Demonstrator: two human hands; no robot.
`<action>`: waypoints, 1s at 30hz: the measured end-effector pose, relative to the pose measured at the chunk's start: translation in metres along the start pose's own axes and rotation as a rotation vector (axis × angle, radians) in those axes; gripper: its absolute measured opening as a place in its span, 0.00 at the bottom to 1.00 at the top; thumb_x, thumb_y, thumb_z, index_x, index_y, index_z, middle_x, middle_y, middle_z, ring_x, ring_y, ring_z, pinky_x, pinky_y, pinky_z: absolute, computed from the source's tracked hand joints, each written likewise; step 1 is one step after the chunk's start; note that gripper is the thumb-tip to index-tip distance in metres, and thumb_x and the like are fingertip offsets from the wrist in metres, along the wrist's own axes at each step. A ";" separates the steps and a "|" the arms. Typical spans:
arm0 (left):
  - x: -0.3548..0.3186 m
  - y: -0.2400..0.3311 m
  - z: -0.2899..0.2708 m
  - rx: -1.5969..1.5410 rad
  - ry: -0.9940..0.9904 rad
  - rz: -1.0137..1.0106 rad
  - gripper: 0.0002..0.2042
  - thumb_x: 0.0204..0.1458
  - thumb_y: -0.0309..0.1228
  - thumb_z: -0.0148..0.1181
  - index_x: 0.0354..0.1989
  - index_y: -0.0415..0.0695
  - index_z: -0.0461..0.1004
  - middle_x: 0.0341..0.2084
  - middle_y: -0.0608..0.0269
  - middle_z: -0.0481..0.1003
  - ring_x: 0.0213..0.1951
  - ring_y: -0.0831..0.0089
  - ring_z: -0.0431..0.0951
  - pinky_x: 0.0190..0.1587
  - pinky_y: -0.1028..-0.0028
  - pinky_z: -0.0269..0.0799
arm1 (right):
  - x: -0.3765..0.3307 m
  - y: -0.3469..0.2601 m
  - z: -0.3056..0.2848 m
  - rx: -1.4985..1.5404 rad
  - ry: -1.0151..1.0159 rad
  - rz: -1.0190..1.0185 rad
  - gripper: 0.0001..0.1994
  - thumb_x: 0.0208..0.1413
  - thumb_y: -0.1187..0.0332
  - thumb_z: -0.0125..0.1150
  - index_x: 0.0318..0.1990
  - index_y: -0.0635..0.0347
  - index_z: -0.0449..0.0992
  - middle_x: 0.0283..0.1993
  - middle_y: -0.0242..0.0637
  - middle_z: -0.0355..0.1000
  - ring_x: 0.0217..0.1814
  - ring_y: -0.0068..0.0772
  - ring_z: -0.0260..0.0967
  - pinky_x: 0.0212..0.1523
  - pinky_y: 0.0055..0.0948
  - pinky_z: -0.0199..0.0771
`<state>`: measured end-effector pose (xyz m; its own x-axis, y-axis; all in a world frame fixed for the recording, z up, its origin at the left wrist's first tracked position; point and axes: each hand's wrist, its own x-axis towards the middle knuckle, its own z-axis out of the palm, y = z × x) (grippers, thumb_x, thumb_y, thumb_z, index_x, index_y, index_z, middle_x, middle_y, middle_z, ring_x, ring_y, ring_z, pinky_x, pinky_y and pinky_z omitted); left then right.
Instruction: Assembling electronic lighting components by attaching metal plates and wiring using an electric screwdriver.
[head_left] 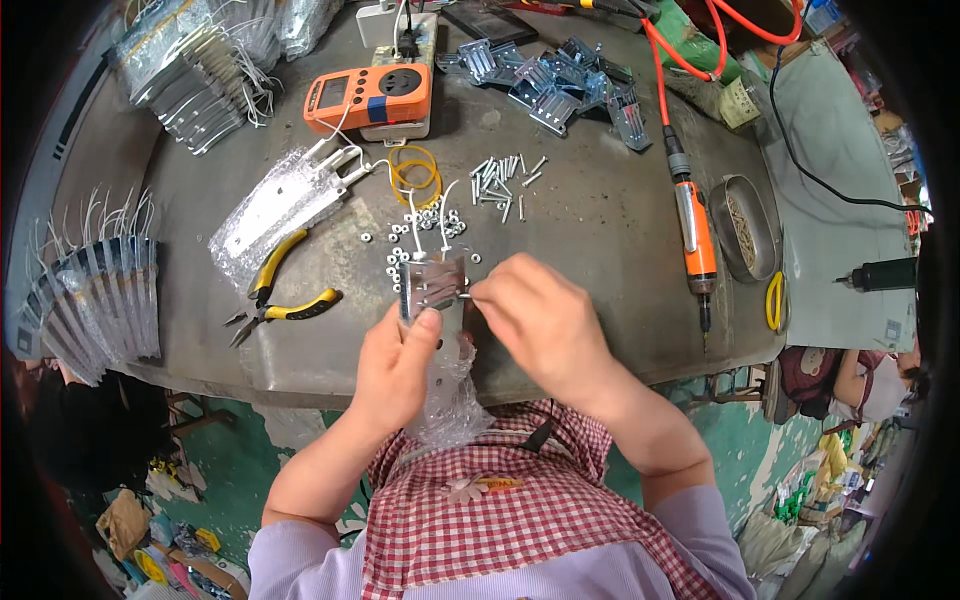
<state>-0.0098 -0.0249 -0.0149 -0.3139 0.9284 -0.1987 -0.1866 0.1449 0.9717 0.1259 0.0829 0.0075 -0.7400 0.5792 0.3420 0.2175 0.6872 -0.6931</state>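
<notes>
Both hands meet over the near edge of the grey, worn metal workbench [600,230]: the left hand [395,365] is closed around a small shiny metal bracket [432,285] with two white wires rising from it and clear bubble wrap [450,395] hanging beneath it, while the right hand [540,320] pinches a small silver screw [468,293] at the bracket's right side. Just beyond the bracket lie scattered small silver nuts [425,225] and a loose heap of silver screws [500,180]. Yellow-handled pliers [275,295] lie to the left, near a bubble-wrapped bracket [275,210]. An orange electric screwdriver [693,235] with an orange hose lies to the right, beside an oval metal dish [745,230]. Farther back sit an orange meter [368,97], yellow rubber bands [415,172] and a pile of bare metal brackets [565,80].
</notes>
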 end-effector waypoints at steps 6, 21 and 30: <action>-0.003 -0.016 -0.005 0.098 -0.022 0.122 0.14 0.59 0.36 0.46 0.45 0.37 0.69 0.19 0.71 0.70 0.23 0.86 0.65 0.27 0.80 0.64 | -0.001 0.016 0.004 0.825 -0.059 0.513 0.14 0.43 0.70 0.68 0.32 0.63 0.68 0.29 0.35 0.71 0.31 0.19 0.66 0.32 0.23 0.69; 0.014 -0.005 -0.001 -0.287 -0.042 -0.063 0.18 0.59 0.36 0.39 0.52 0.36 0.59 0.39 0.54 0.72 0.31 0.74 0.74 0.35 0.74 0.71 | 0.024 0.014 -0.006 0.351 0.111 0.284 0.06 0.45 0.74 0.61 0.31 0.64 0.72 0.29 0.39 0.69 0.29 0.37 0.70 0.29 0.27 0.70; 0.012 -0.010 0.007 0.148 -0.092 0.031 0.16 0.56 0.29 0.44 0.52 0.37 0.59 0.22 0.68 0.68 0.26 0.81 0.67 0.30 0.79 0.63 | 0.004 -0.013 -0.009 -0.009 -0.022 -0.098 0.07 0.42 0.76 0.59 0.31 0.61 0.69 0.32 0.37 0.64 0.35 0.40 0.67 0.33 0.35 0.69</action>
<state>-0.0050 -0.0125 -0.0258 -0.2297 0.9595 -0.1629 -0.0373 0.1586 0.9866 0.1253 0.0801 0.0238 -0.7721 0.4989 0.3936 0.1492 0.7444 -0.6509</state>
